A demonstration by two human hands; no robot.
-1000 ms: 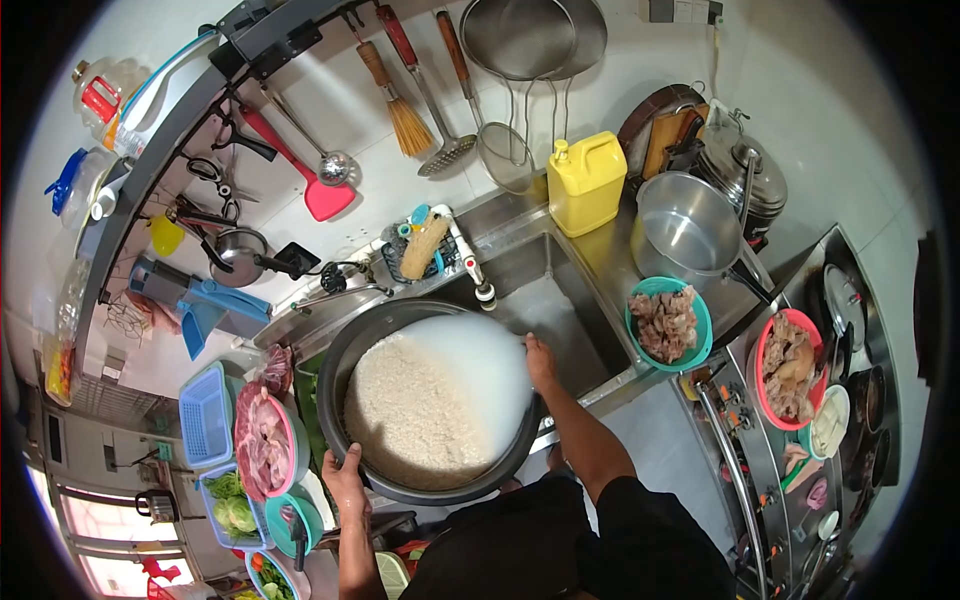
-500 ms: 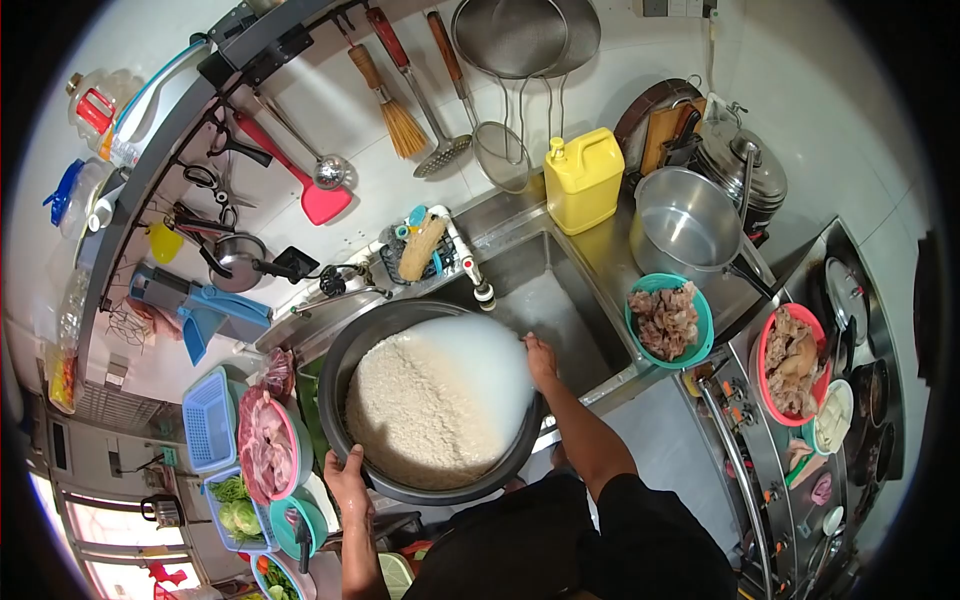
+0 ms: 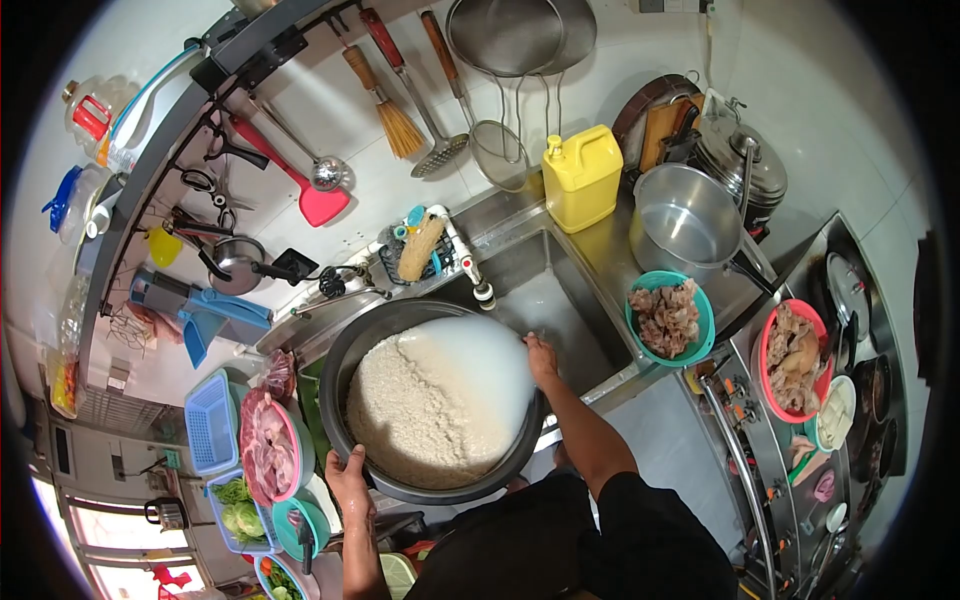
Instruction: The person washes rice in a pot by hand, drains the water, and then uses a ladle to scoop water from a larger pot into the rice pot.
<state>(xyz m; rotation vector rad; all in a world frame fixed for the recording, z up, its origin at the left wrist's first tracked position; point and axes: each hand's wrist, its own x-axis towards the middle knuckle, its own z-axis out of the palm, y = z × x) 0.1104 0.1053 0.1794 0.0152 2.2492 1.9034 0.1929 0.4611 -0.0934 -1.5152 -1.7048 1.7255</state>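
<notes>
A large dark pot (image 3: 334,400) holds white rice (image 3: 415,415), with cloudy white water (image 3: 480,362) pooled along its right side. The pot is tilted towards the sink (image 3: 560,300), partly over its edge. My left hand (image 3: 349,480) grips the rim at the lower left, thumb on top. On the right, my right hand (image 3: 541,360) is closed on the rim beside the water. The fingers under the rim are hidden on both hands. Just above the pot's upper right edge is the tap (image 3: 484,292).
A yellow jug (image 3: 582,180) and a metal pot (image 3: 685,218) stand behind the sink. A teal bowl of meat (image 3: 708,325) sits at its right. On the left are a pink basin of raw meat (image 3: 299,450) and a blue basket (image 3: 210,422). Utensils hang above.
Both hands keep hold of the pot, which stays in nearly the same place. The rice surface looks slightly shifted at the edge of the water.
</notes>
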